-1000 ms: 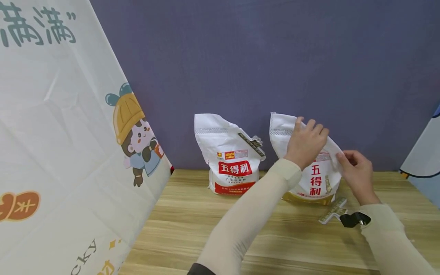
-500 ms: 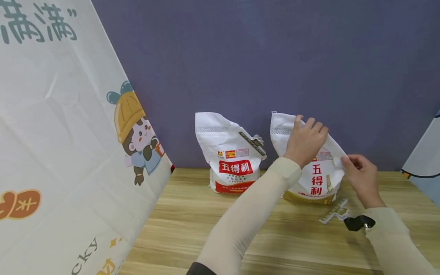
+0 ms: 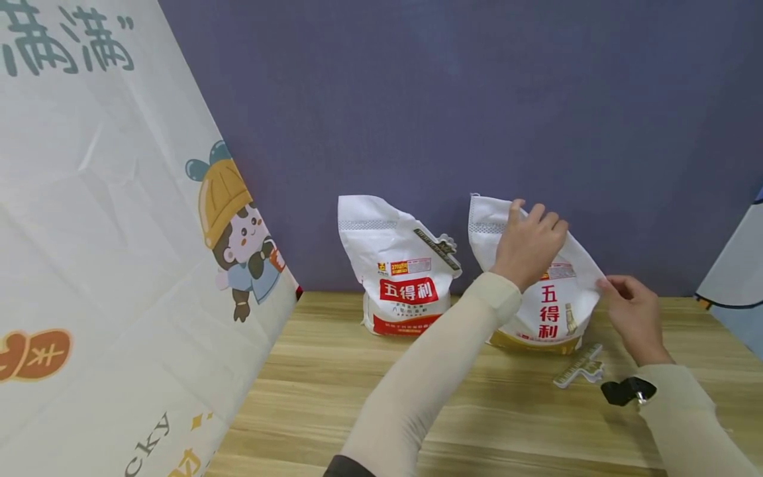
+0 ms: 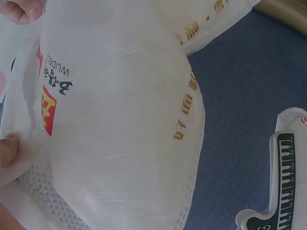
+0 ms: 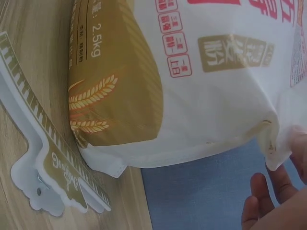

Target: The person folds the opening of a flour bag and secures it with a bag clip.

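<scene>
A white flour bag [image 3: 569,295] with red lettering and a gold base stands on the table at right. My left hand [image 3: 532,244] grips its slanted, folded top edge; in the left wrist view the thumb [image 4: 7,151] lies against the white material. The bag's right corner is pinched by my right hand [image 3: 636,315], its thumb and forefinger close on it. From the right wrist view, that corner [image 5: 271,143] is drawn out to a point between the fingers, while the other fingers [image 5: 259,196] are loosely bent. A clip with a piano-key pattern [image 3: 581,366] lies before the bag.
Left of it stands a second flour bag [image 3: 408,291], its folded top held by a similar piano-key clip [image 3: 438,248]. Behind rises a dark blue wall [image 3: 417,99]. A printed white sheet [image 3: 119,232] borders the wooden table [image 3: 322,397] at left.
My right hand has moved right and slightly down, drawing the bag's corner outward with it. The left hand stays nearly still on the top fold.
</scene>
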Available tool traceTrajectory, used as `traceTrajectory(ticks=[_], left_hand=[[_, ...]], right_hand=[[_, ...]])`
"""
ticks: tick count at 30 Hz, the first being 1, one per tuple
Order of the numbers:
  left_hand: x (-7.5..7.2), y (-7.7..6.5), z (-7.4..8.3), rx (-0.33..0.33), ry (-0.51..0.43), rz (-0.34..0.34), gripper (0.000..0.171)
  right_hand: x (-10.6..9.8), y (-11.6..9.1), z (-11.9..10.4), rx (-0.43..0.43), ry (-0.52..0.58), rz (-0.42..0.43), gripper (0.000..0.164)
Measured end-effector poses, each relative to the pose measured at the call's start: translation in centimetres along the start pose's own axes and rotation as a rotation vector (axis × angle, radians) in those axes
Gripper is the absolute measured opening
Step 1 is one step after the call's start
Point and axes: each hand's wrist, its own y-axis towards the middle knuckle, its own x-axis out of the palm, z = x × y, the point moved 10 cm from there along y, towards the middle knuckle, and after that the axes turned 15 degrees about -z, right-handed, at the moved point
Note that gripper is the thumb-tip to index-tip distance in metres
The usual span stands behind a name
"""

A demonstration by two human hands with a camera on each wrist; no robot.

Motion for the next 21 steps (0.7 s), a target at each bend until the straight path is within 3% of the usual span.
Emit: traceTrajectory(ticks=[21], left_hand=[[-0.10,-0.06,0.06,0.015,-0.011,-0.019,0.032]], right_hand=[[-0.32,-0.10,0.94,0.078,-0.012,-0.005,0.045]])
